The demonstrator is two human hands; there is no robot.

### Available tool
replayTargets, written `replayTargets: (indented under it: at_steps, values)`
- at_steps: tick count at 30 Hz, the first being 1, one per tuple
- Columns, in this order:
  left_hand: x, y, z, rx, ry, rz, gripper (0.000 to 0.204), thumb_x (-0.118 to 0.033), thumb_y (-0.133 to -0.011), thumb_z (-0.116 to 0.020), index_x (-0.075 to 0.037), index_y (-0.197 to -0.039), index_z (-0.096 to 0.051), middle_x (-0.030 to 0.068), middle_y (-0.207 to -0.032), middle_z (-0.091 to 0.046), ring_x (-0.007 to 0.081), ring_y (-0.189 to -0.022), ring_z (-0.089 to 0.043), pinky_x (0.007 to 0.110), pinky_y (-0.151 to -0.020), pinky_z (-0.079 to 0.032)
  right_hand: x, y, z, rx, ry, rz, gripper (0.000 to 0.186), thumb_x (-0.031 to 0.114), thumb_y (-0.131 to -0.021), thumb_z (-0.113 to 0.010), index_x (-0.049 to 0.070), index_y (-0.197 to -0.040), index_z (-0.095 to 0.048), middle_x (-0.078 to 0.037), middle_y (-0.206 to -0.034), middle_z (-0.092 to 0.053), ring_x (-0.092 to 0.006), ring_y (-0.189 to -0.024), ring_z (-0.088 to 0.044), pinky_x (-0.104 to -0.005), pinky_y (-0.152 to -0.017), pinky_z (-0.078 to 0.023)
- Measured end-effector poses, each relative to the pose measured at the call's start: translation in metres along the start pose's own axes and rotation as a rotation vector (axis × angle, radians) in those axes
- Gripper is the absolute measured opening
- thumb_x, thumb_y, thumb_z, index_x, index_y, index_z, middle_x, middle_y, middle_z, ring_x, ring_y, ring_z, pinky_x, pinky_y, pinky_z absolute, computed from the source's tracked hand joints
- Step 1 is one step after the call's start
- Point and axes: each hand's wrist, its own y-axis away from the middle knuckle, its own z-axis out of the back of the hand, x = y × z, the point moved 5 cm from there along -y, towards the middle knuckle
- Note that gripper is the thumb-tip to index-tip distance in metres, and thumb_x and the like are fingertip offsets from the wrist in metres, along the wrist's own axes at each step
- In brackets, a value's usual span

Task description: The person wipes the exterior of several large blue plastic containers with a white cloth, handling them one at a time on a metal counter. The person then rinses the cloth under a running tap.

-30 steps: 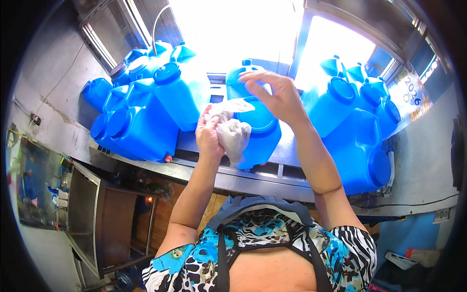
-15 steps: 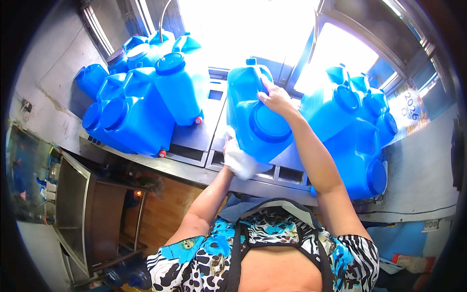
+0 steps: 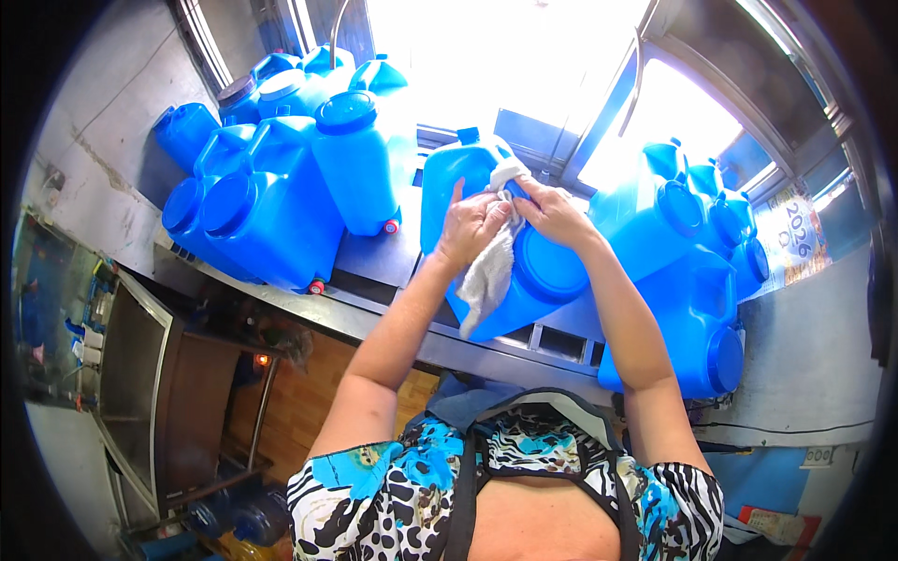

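In front of me a blue plastic water jug (image 3: 446,187) with a wide round lid (image 3: 554,266) stands tilted on the metal counter. A white cloth (image 3: 488,280) is draped over its handle and hangs down its near side. My left hand (image 3: 470,229) grips the cloth just left of the handle, thumb toward the right. On the other side my right hand (image 3: 554,213) has its fingers closed on the cloth where it wraps around the handle. The two hands nearly meet, and parts of the handle are hidden behind them and the cloth.
Several blue jugs (image 3: 271,220) crowd the counter's left side, some with red-tipped spouts. More blue jugs (image 3: 678,318) stand at the right. The metal counter (image 3: 365,323) ends near my body. A bright window lies behind; a metal-framed cart (image 3: 154,374) stands lower left.
My left hand, with the cloth, has risen from the jug's lower left side to its handle. My right hand has shifted slightly down onto the cloth there. The jug has tilted and turned a little.
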Motion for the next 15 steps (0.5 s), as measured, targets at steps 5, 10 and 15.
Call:
replayTargets:
  at_steps: [5,10,15]
  values:
    - [0.000,0.030,-0.004,-0.046,-0.057,-0.303,0.042,-0.031,-0.099,-0.052,0.001,-0.121,-0.067,0.0234,-0.129,-0.066,0.0431,-0.130,-0.056,0.054,-0.119,-0.026,-0.011,0.026,0.012,0.047,-0.075,-0.151,0.050,0.032,-0.099,-0.059,0.009,-0.144,-0.055,-0.026,-0.128,-0.066,-0.0374,-0.117,-0.066,-0.0429,-0.102,-0.048]
    - [0.006,0.076,-0.043,-0.406,0.209,-0.128,0.066,-0.043,-0.105,-0.042,0.005,-0.150,-0.034,0.0259,-0.158,-0.028,0.0386,-0.149,-0.030,0.049,-0.122,-0.021,-0.007,0.053,0.026,-0.164,-0.172,0.058,0.059,0.020,-0.096,-0.066,0.009,-0.151,-0.048,-0.022,-0.142,-0.059,-0.0286,-0.113,-0.068,-0.0374,-0.101,-0.051]
    - [-0.003,0.036,-0.024,-0.434,0.389,0.172,0.065,-0.042,-0.107,-0.040,0.004,-0.151,-0.034,0.0252,-0.159,-0.027,0.0361,-0.148,-0.030,0.044,-0.121,-0.023,-0.011,0.100,0.027,-0.111,-0.377,0.009,0.067,0.006,-0.090,-0.073,0.005,-0.151,-0.046,-0.018,-0.145,-0.058,-0.0204,-0.112,-0.068,-0.0346,-0.095,-0.055]
